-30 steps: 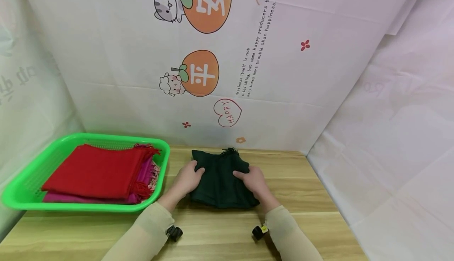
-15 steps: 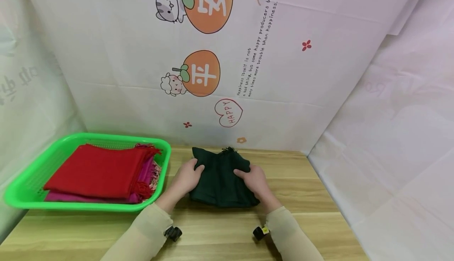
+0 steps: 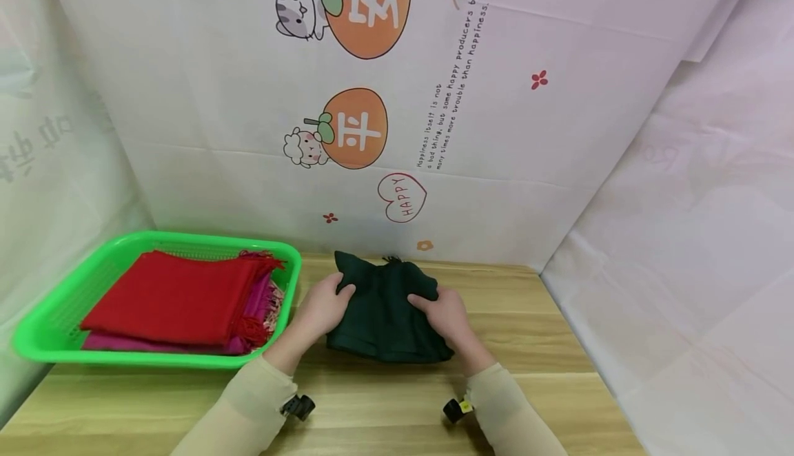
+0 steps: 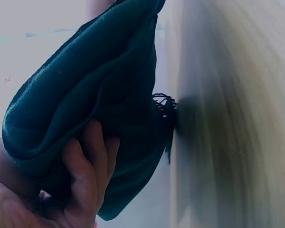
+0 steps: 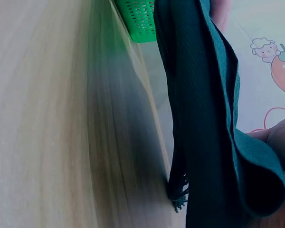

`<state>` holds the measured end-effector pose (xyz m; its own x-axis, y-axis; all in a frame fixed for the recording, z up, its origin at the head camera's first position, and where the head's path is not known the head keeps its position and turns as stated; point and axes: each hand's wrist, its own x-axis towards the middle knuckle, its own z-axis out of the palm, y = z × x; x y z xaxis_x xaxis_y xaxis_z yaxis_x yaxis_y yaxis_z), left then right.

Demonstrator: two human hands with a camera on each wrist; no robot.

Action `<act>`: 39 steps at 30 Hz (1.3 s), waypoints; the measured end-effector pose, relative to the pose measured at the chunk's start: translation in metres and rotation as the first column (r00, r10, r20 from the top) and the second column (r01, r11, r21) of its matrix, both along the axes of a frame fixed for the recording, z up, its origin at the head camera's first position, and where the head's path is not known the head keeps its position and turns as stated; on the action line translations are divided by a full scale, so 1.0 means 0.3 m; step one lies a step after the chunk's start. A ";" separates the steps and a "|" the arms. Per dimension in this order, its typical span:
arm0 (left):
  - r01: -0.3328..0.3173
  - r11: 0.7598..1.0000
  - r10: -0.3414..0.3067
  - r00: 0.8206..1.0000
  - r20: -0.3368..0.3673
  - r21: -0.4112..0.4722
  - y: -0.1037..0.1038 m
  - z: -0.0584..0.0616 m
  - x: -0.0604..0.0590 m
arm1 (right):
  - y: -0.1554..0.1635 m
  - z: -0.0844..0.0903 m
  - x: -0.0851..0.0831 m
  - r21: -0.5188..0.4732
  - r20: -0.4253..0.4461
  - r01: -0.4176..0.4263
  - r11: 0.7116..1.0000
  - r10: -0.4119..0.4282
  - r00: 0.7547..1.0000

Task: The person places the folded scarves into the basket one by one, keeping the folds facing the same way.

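A folded dark green scarf (image 3: 386, 318) with a dark fringe at its far edge is gripped by both hands. My left hand (image 3: 324, 306) pinches its left side, thumb on the near face; in the left wrist view, fingers (image 4: 92, 166) curl against the layered cloth (image 4: 85, 99). On the other side my right hand (image 3: 443, 313) pinches the right edge, thumb over the front. The right wrist view shows the scarf (image 5: 199, 104) in folded layers raised off the table, its fringe (image 5: 178, 194) hanging close to the wood.
A green plastic basket (image 3: 143, 359) stands at the left with a folded red scarf (image 3: 174, 297) on top of a magenta one (image 3: 133, 347). The wood-grain table (image 3: 384, 415) ends at a white printed backdrop (image 3: 484, 215); white sheets also hang at both sides.
The scarf's far left corner has risen slightly and its fringe shows less. Both hands keep their hold, with the left shifted a little leftward.
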<state>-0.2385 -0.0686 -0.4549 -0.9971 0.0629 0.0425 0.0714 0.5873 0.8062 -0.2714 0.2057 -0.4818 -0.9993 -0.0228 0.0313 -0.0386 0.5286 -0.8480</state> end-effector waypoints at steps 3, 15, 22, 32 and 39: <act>0.009 1.000 -0.009 1.000 -0.007 0.009 -0.008 0.015 0.007 | -0.004 0.009 0.007 0.011 -0.006 0.002 1.000 -0.002 1.000; 0.024 0.999 -0.025 0.999 -0.025 -0.028 -0.057 0.066 0.036 | -0.042 0.034 0.034 0.007 -0.024 0.014 1.000 -0.014 1.000; 0.038 0.998 -0.039 0.999 -0.013 -0.042 -0.101 0.084 0.055 | -0.069 0.052 0.050 -0.013 -0.034 0.014 1.000 -0.015 0.999; 0.049 0.998 -0.049 0.999 -0.013 -0.049 -0.180 0.101 0.079 | -0.129 0.051 0.078 -0.069 -0.029 0.001 0.998 -0.003 1.000; 0.048 0.998 -0.048 0.999 -0.004 -0.044 -0.234 0.114 0.101 | -0.175 0.050 0.093 -0.114 -0.034 -0.028 0.993 0.024 0.999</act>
<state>-0.2082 -0.1388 -0.4207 -0.9927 0.1127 0.0432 0.1041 0.6181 0.7792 -0.2433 0.1533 -0.4668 -0.9968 -0.0434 0.0677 -0.0798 0.4265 -0.9010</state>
